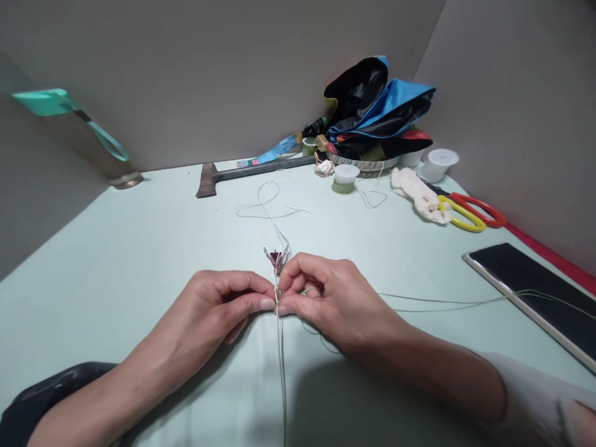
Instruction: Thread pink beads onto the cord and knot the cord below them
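At the middle of the table my left hand (226, 301) and my right hand (321, 295) meet, thumbs and fingertips pinching thin cord (281, 372) between them. Just beyond the fingertips lies a small metal piece with a dark red triangular stone (276, 257) and pronged arms; the cord runs up to it. Loose cord ends trail toward the near edge, and others pass under my right wrist to the right. The exact crossing of the strands is partly hidden by my fingers.
Behind lie a hammer (265, 167), a green thread spool (344, 179), a white spool (440, 164), a blue-and-black fabric pouch (382, 105), and scissors (475, 214) beside white cloth (419, 194). A phone (535, 292) rests at right. A turquoise-strapped object (46, 101) is at left.
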Available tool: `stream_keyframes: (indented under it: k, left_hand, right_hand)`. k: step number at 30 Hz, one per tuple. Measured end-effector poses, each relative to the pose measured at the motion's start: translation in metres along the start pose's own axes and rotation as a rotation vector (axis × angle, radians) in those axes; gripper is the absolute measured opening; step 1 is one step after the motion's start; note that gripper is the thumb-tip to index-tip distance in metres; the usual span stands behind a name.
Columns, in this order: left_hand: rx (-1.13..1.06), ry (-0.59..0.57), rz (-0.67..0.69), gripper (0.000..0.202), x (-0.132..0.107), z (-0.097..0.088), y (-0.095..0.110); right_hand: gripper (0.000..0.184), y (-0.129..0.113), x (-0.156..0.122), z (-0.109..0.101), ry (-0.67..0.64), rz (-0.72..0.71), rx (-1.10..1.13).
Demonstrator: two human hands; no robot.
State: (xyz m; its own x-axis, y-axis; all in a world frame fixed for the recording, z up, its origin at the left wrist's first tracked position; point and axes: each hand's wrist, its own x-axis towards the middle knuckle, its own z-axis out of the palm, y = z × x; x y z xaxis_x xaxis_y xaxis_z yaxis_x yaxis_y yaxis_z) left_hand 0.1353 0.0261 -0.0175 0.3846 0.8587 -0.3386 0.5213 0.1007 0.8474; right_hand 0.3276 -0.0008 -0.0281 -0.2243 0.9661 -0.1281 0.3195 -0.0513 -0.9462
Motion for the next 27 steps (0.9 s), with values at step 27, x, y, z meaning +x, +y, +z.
stream_keyframes:
  k: [27]
  left_hand:
    - [0.004,-0.093,0.044,0.024,0.0014,-0.0017,-0.0007]
  right_hand:
    - [0.021,0.0038,0.0028,-0.0035,-0.082,-0.01,0.057]
